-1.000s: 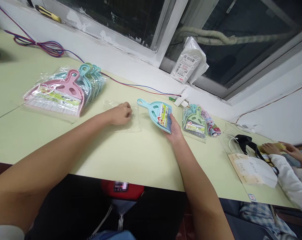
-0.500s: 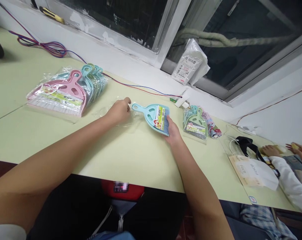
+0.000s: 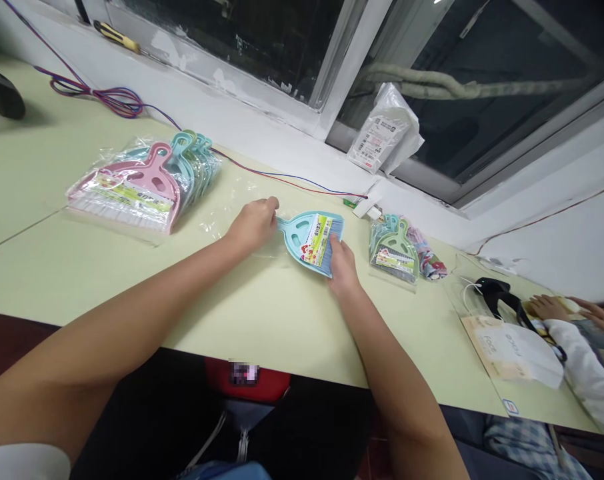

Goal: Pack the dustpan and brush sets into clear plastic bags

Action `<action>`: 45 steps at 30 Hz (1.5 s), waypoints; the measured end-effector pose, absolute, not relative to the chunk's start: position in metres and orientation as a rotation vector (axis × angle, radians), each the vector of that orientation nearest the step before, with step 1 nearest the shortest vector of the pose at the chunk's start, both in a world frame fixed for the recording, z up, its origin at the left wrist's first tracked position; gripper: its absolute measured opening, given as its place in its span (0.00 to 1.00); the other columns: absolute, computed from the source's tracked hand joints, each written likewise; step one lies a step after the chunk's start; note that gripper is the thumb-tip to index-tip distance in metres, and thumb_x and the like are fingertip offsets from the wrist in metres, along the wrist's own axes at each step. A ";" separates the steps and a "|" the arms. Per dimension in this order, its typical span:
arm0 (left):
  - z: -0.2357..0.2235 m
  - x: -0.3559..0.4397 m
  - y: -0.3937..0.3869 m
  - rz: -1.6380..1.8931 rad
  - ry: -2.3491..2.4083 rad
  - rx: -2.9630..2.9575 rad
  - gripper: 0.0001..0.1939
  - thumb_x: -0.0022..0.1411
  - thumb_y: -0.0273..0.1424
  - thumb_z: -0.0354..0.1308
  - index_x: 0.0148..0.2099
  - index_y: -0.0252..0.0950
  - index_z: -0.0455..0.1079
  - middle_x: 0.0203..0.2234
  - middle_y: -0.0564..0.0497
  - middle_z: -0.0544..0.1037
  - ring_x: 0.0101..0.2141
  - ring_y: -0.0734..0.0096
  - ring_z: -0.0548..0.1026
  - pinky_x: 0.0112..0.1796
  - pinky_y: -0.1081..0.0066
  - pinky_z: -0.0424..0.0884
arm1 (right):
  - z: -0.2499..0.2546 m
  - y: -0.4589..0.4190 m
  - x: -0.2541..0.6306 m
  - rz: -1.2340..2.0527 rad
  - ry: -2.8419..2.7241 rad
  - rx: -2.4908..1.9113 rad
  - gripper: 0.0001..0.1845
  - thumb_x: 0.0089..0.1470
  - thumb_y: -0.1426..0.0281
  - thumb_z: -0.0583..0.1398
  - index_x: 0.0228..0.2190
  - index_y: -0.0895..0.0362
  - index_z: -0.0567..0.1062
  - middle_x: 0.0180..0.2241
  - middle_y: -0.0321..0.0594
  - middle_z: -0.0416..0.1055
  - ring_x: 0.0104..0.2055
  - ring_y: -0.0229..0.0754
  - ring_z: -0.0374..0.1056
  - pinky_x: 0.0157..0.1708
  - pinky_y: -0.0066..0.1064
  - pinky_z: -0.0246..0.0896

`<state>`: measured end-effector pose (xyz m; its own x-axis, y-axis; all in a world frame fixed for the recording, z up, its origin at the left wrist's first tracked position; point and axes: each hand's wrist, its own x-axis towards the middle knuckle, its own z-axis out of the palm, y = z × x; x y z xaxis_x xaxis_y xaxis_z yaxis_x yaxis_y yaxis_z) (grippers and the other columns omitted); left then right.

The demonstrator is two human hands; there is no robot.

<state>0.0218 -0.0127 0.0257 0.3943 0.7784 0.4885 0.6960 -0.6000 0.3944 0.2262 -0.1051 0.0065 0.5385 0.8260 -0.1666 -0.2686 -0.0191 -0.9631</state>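
Dustpan, pale blue, is over the table, its bristled edge (label facing up) in the grip of the right hand; the left hand curls at its handle amid clear plastic, exact hold hidden.

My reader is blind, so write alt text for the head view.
The right hand holds a blue dustpan by its wide end; the left hand is at its handle, a clear bag beside it. Bagged dustpans lie either side.

Bare forearms; 1 white sleeve; black clothing below.
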 end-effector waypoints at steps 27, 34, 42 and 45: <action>0.054 0.034 -0.043 1.332 0.851 2.488 0.11 0.70 0.31 0.49 0.49 0.36 0.70 0.41 0.45 0.79 0.41 0.62 0.75 0.45 0.64 0.70 | 0.001 -0.111 0.194 1.088 -0.484 -1.171 0.14 0.63 0.64 0.61 0.46 0.58 0.76 0.42 0.43 0.81 0.38 0.43 0.80 0.42 0.38 0.78; 0.059 -0.025 0.014 1.078 1.544 2.012 0.15 0.66 0.40 0.53 0.45 0.35 0.72 0.43 0.37 0.79 0.45 0.49 0.77 0.48 0.52 0.70 | -0.002 -0.108 0.202 1.055 -0.460 -1.186 0.16 0.61 0.62 0.63 0.47 0.57 0.77 0.45 0.43 0.81 0.41 0.45 0.80 0.41 0.38 0.78; 0.036 -0.004 0.016 0.895 1.058 1.520 0.10 0.63 0.34 0.55 0.38 0.32 0.73 0.34 0.40 0.79 0.26 0.62 0.78 0.28 0.63 0.75 | 0.001 -0.110 0.202 1.023 -0.491 -1.242 0.17 0.61 0.60 0.63 0.47 0.56 0.76 0.45 0.43 0.81 0.41 0.44 0.80 0.41 0.37 0.78; 0.034 0.002 0.012 0.911 1.043 1.453 0.10 0.64 0.33 0.55 0.40 0.32 0.73 0.32 0.43 0.78 0.25 0.65 0.77 0.29 0.64 0.75 | 0.003 -0.110 0.204 1.012 -0.501 -1.279 0.16 0.62 0.59 0.62 0.46 0.56 0.76 0.44 0.43 0.81 0.41 0.44 0.80 0.42 0.39 0.78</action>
<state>0.0016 0.0120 0.0343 0.3228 0.9465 -0.0039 0.1238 -0.0381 0.9916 0.2042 -0.1100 0.0026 0.5026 0.8377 -0.2134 -0.3377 -0.0370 -0.9405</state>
